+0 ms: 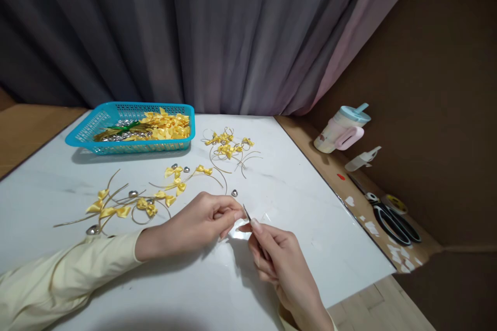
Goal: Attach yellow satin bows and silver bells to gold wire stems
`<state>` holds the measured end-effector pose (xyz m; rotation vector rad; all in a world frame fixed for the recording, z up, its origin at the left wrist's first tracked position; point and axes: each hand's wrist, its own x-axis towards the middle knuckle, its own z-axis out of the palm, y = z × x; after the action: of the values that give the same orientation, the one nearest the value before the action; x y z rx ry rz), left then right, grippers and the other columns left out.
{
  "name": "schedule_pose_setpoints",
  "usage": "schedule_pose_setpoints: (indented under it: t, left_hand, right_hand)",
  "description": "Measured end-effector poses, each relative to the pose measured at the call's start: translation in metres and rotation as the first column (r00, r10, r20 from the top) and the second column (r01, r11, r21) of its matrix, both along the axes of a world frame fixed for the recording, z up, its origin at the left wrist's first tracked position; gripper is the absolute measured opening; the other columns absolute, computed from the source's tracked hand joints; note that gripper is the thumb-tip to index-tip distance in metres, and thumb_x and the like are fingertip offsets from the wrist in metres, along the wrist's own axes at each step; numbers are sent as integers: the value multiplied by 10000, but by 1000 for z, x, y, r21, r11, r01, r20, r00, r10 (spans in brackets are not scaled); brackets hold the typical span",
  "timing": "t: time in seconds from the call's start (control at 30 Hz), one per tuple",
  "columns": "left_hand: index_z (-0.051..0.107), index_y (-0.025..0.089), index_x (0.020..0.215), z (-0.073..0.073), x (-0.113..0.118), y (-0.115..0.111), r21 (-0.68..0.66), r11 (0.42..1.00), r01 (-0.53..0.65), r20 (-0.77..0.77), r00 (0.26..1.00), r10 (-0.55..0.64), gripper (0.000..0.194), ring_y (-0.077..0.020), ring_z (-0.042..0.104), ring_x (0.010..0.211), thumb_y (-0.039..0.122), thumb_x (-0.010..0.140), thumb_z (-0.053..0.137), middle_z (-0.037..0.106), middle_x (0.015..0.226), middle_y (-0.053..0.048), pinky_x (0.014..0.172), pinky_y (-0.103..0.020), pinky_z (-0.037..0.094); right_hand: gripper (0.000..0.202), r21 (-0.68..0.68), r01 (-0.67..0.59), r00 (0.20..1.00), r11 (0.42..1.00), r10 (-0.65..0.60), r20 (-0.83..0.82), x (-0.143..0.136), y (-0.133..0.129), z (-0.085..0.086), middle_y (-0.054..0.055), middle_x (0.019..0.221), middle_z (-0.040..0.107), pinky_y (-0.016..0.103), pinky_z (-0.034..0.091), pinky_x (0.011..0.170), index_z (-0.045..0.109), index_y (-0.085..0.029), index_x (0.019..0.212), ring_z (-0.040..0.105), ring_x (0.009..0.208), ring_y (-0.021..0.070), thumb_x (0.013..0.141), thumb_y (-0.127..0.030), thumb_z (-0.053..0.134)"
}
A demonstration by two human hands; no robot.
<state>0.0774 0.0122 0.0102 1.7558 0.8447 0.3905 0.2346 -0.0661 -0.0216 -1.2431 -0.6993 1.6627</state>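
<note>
My right hand (276,254) is closed around a slim, pointed metal tool (247,213), whose exact kind I cannot make out. The tip points up and left, close to the fingertips of my left hand (213,220). Those left fingers are pinched together, and whatever they hold is hidden or too small to name. Just beyond them lies a silver heart-shaped bead (234,193). Beneath the hands is a shiny clear plastic piece (239,232). Yellow ribbon bows (146,207) on thin gold-brown cords, with more silver hearts (93,229) among them, lie beyond my left forearm.
A blue plastic basket (132,151) of bows, cords and silver hearts stands at the back left of the white tabletop (303,181). Another cluster of bows (229,151) is right of it. On the right ledge are a tumbler (337,132), a small bottle (361,159) and scissors (390,222).
</note>
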Motion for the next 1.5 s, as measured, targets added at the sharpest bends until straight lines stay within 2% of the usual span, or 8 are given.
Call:
schedule_pose_setpoints:
  t: [0.23, 0.43, 0.63, 1.07, 1.27, 1.5]
  left_hand:
    - [611, 127, 754, 1, 1, 0, -57, 998, 13, -8, 1000, -14, 233, -70, 378, 480, 253, 868, 451, 460, 528, 53, 466, -191, 290]
    - [614, 130, 755, -3, 1, 0, -77, 997, 18, 11, 1000, -17, 193, -66, 343, 466, 213, 849, 466, 421, 497, 70, 451, -186, 272]
    - [620, 131, 761, -1, 1, 2, -61, 998, 22, -13, 1000, -23, 201, -69, 353, 479, 228, 849, 468, 433, 504, 67, 449, -182, 267]
    - [632, 133, 808, 3, 0, 5, -124, 992, 10, -41, 999, -15, 231, -71, 358, 468, 300, 858, 481, 432, 496, 71, 451, -186, 270]
    - [625, 130, 797, 1, 3, 4, -140, 990, 31, -19, 999, -34, 222, -74, 340, 474, 288, 851, 477, 428, 495, 69, 459, -193, 256]
    - [602, 139, 745, 3, 4, 3, -134, 990, 37, -30, 999, -42, 207, -77, 342, 473, 266, 844, 472, 416, 488, 71, 455, -199, 246]
  right_hand:
    - [337, 4, 28, 999, 1000, -28, -37, -3, 0, -3, -85, 483, 304, 181, 64, 356, 598, -133, 734, 130, 399, 16, 783, -466, 620]
    - [441, -1, 55, 997, 998, -55, -48, -5, 0, -4, -89, 440, 269, 175, 61, 350, 476, -137, 536, 131, 388, 9, 757, -482, 640]
    - [373, -13, 72, 997, 997, -72, -40, -5, -1, -5, -92, 452, 299, 175, 59, 347, 600, -115, 721, 134, 388, 11, 744, -484, 650]
    - [351, -17, 92, 996, 996, -92, -16, 17, -1, -2, -108, 433, 275, 163, 59, 359, 623, -100, 785, 108, 391, 5, 731, -441, 684]
    - [391, -29, 26, 999, 999, -27, -35, 7, -4, -4, -101, 442, 298, 173, 48, 353, 632, -91, 782, 118, 373, -1, 741, -480, 661]
    - [380, -7, 28, 999, 1000, -28, -37, -1, -3, -2, -96, 451, 296, 180, 56, 354, 640, -95, 781, 125, 379, 2, 743, -473, 659]
